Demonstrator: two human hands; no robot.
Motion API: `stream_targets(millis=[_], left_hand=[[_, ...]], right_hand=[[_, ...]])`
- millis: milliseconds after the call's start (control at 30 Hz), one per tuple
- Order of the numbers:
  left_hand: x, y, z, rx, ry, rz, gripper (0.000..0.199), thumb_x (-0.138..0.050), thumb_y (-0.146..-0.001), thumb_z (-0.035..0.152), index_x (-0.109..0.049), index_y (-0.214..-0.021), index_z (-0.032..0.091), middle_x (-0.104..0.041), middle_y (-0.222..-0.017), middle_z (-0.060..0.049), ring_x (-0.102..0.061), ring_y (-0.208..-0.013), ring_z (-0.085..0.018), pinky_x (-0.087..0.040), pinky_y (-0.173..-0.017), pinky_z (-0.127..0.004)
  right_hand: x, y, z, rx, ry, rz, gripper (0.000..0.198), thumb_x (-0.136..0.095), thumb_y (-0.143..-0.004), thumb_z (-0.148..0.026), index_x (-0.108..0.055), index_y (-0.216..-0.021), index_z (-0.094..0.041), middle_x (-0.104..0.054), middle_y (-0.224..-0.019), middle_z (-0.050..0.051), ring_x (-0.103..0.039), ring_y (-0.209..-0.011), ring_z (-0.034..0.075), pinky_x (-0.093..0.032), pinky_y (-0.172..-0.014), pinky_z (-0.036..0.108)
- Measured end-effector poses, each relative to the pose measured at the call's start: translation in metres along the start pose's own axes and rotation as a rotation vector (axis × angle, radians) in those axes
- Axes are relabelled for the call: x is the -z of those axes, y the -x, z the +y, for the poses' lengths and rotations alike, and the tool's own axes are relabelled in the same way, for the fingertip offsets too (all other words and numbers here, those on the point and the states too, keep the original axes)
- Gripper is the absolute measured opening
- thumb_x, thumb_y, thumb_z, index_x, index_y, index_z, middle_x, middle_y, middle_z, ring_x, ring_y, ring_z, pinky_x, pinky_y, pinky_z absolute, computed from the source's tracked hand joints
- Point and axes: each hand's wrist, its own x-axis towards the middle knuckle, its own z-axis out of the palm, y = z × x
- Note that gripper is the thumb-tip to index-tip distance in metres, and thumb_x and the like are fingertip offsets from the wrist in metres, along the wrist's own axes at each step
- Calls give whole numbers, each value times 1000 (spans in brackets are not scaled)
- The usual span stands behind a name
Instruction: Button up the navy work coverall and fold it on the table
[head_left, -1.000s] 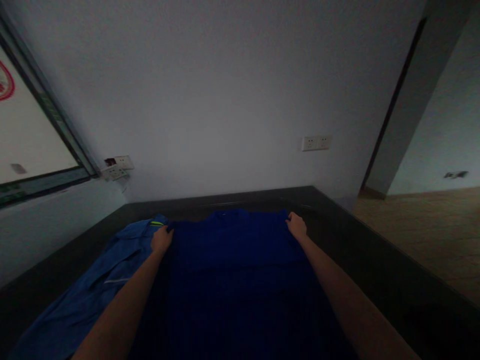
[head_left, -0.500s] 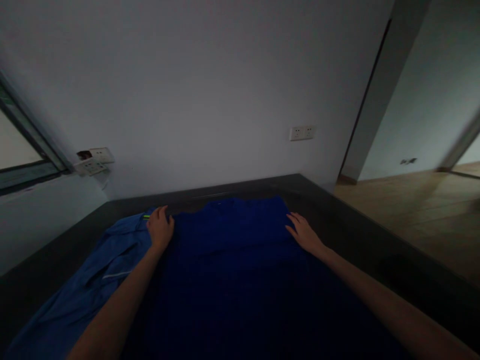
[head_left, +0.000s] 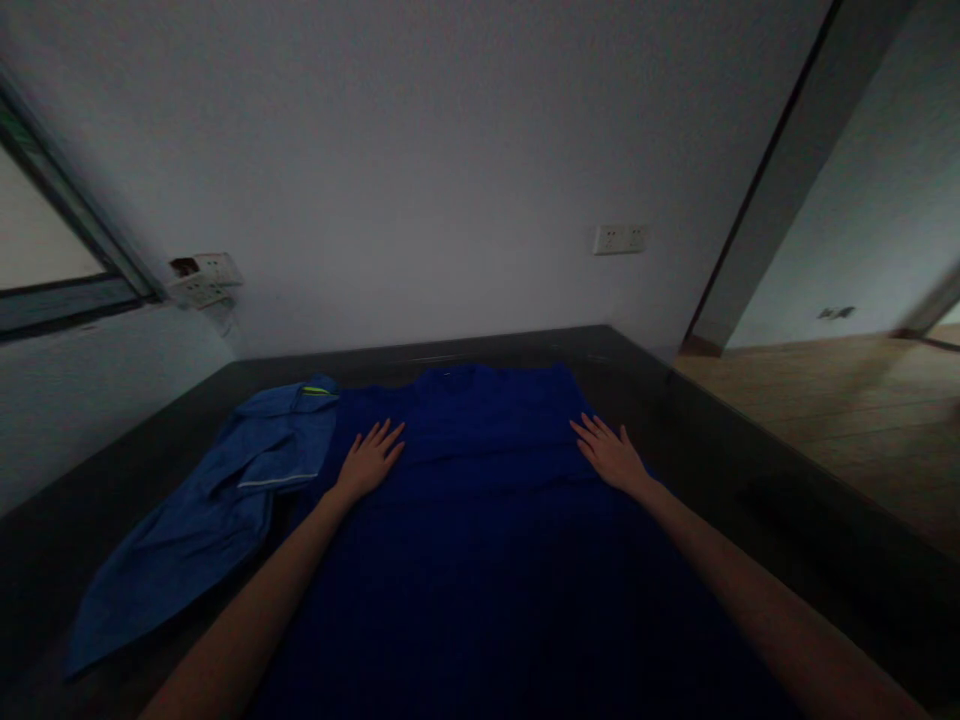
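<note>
A dark blue shirt lies spread on the dark table, its collar towards the wall and a few creases across it. Flat on its left part rests my left hand, fingers spread. My right hand lies at the shirt's right edge, also with its fingers apart. Neither hand grips the cloth. To the left, a lighter blue garment with a yellow-green strip and a white line lies rumpled beside the shirt. The near part of the shirt is too dark to make out.
The dark table reaches to the wall behind. Sockets sit on that wall, and further loose-looking sockets hang near the window at left. Beyond the table's right edge is a wooden floor.
My left hand has moved right, from the shirt's left edge beside the lighter garment onto the shirt. My right hand stays near the right edge. The view has shifted slightly.
</note>
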Motion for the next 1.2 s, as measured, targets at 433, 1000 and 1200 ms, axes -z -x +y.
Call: stream_targets(millis=[433, 1000, 1200], left_hand=[[3, -2, 2, 6, 33, -14, 52, -24, -94, 49, -22, -144, 33, -23, -151, -4, -18, -139, -24, -20, -110, -49], [10, -1, 8, -58, 133, 55, 49, -28, -94, 45, -37, -139, 27, -35, -146, -7, -26, -137, -24, -20, -110, -48], [40, 21, 8, -66, 193, 230, 41, -35, -91, 36, -54, -123, 18, -51, -132, -9, -45, -122, -21, -31, -106, -38]], right_hand=[[-4, 8, 8, -108, 29, -8, 49, -16, -95, -46, -25, -142, -36, -21, -152, 5, -15, -140, 25, -15, -103, 66], [-12, 27, 11, -126, 43, 35, 50, -19, -94, -45, -28, -142, -34, -24, -151, 5, -17, -139, 28, -16, -101, 69], [-6, 23, 17, -139, -20, 0, 48, -28, -92, -44, -37, -138, -31, -30, -148, 7, -22, -137, 31, -19, -98, 72]])
